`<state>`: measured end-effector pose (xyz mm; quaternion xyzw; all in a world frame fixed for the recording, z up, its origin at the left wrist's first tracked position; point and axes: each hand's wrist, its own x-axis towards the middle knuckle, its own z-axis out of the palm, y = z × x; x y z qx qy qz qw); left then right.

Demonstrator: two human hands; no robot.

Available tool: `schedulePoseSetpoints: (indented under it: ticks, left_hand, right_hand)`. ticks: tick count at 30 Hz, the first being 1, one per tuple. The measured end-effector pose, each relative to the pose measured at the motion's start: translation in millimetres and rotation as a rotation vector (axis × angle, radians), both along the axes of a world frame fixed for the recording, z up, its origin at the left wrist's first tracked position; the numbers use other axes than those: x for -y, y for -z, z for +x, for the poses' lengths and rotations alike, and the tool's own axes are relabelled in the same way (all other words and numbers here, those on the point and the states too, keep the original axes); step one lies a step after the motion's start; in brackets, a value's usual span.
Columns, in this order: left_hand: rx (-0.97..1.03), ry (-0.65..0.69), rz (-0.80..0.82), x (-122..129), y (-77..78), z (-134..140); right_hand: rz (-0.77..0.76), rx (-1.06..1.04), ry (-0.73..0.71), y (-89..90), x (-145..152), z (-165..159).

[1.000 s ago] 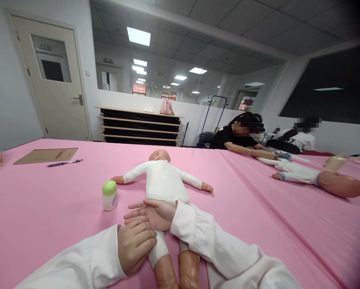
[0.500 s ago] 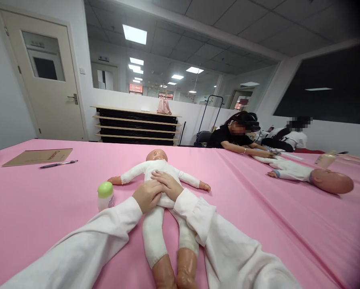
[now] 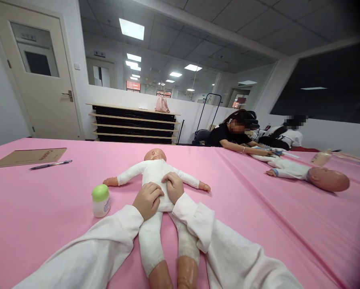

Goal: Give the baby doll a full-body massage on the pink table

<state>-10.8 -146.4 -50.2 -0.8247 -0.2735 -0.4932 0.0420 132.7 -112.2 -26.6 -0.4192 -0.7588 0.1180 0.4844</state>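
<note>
Doll lying on pink cloth, left hand and right hand loosely open against its trunk, jar upright nearby.

Pink table holds dolls, bottles, pen, apparently a notebook.

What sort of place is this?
Probably a baby-care training room: a baby doll lies on a pink tablecloth, a second doll lies farther right, and a wide interior window stands behind them.
</note>
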Motion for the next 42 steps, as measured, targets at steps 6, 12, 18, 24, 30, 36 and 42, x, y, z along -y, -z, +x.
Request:
schedulePoseSetpoints:
  ticks: [6,12,18,24,30,36,42]
  left_hand:
    - [-0.014,0.151,0.103,-1,-1.8,2]
    - [-0.057,0.059,0.002,-2,2.5,1]
    - [-0.146,-0.331,-0.066,-1,2.9,0]
    - [-0.099,-0.252,0.137,4,-3.4,0]
    - [-0.117,0.000,0.205,0,-3.4,1]
    - [-0.168,-0.112,-0.020,0,0.5,1]
    - [-0.077,-0.289,-0.013,2,0.1,0]
  right_hand:
    - [-0.036,0.311,-0.397,-7.2,5,-3]
    - [-0.045,0.272,-0.221,-2.4,-3,0]
    - [-0.124,0.011,0.206,5.1,-11,3]
    - [-0.019,-0.014,-0.032,-1.8,0,3]
    - [-0.021,0.177,-0.330,-5.6,5,0]
    - [-0.121,0.139,-0.023,1.2,-8,2]
    - [-0.057,0.008,0.126,4.1,-9,5]
